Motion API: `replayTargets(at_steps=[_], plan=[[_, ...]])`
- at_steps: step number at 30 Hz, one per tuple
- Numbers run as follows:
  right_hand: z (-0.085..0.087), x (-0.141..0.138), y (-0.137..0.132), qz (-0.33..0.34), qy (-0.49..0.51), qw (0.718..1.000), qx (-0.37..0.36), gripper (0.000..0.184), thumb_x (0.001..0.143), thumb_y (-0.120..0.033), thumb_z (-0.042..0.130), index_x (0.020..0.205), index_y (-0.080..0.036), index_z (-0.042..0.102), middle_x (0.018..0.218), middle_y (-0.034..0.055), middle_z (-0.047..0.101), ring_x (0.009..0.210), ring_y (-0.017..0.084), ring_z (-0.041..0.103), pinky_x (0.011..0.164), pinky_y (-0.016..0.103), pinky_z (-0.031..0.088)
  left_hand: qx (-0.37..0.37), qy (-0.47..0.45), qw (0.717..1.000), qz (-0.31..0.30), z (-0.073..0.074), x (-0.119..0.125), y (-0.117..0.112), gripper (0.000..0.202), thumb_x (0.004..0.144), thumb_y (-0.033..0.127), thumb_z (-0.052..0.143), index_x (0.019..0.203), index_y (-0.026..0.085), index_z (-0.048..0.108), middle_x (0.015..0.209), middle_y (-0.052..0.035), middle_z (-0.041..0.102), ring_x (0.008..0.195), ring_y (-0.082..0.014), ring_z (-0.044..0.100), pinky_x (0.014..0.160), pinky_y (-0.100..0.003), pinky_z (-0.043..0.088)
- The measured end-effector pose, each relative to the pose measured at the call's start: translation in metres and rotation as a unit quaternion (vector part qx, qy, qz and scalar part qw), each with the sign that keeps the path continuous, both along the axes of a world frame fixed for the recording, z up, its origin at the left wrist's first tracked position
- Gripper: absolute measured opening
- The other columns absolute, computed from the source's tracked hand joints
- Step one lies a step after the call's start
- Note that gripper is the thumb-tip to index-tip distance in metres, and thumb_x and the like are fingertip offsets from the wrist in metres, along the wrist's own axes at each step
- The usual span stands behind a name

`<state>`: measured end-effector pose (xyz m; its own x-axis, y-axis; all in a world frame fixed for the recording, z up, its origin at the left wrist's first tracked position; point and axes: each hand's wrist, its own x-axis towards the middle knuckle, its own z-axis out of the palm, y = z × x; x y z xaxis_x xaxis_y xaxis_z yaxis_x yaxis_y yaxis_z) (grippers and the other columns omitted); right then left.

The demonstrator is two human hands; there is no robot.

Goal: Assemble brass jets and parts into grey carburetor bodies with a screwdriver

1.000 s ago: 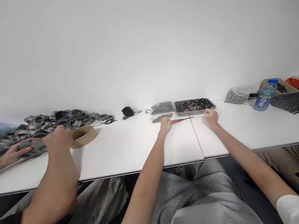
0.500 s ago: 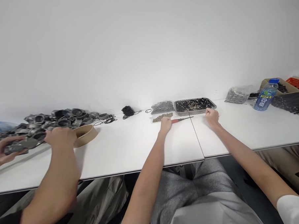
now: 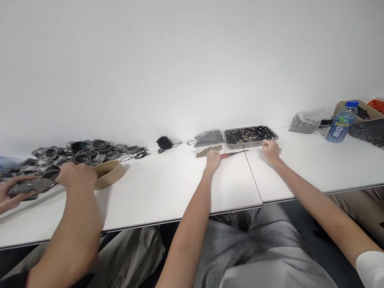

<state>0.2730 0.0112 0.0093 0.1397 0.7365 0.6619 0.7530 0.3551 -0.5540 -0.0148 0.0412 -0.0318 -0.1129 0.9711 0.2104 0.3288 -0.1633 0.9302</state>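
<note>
My left hand [image 3: 213, 159] is closed around the red handle of a slim tool [image 3: 226, 155], whose thin dark tip points right across the table seam. Its exact kind is hard to tell. Just behind that hand lies a clear packet of small brass-coloured parts [image 3: 207, 151]. My right hand [image 3: 271, 151] is closed in a pinch near the front right corner of a metal tray [image 3: 243, 146] filled with black and brass pieces. Whatever sits between its fingers is too small or hidden to make out.
Behind the packet lies a bag of dark small parts [image 3: 209, 137]. Black rings [image 3: 164, 143] and grey ring-like parts [image 3: 80, 152] are to the left, by a tan bowl [image 3: 112, 174] and a co-worker's hands [image 3: 77, 175]. Rightward are a grey bag [image 3: 305, 122] and a bottle [image 3: 342, 123].
My right hand has shifted very slightly left; my left hand and the tool stay put. The co-worker's hands at left and a hand at the far right have moved a little.
</note>
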Motion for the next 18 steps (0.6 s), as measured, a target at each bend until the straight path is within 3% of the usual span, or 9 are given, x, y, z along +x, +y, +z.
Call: replayTargets(at_steps=[18], plan=[[0.0036, 0.0024, -0.0014, -0.027, 0.026, 0.999, -0.007, 0.013, 0.056, -0.01, 0.037, 0.05, -0.02, 0.031, 0.047, -0.0009, 0.035, 0.051, 0.013, 0.034, 0.054, 0.029, 0.019, -0.005, 0.007, 1.0, 0.002, -0.0014, 0.0, -0.0011, 0.037, 0.09, 0.038, 0.056, 0.119, 0.015, 0.058, 0.121, -0.0089, 0.059, 0.106, -0.0221, 0.059, 0.09, -0.041, 0.053]])
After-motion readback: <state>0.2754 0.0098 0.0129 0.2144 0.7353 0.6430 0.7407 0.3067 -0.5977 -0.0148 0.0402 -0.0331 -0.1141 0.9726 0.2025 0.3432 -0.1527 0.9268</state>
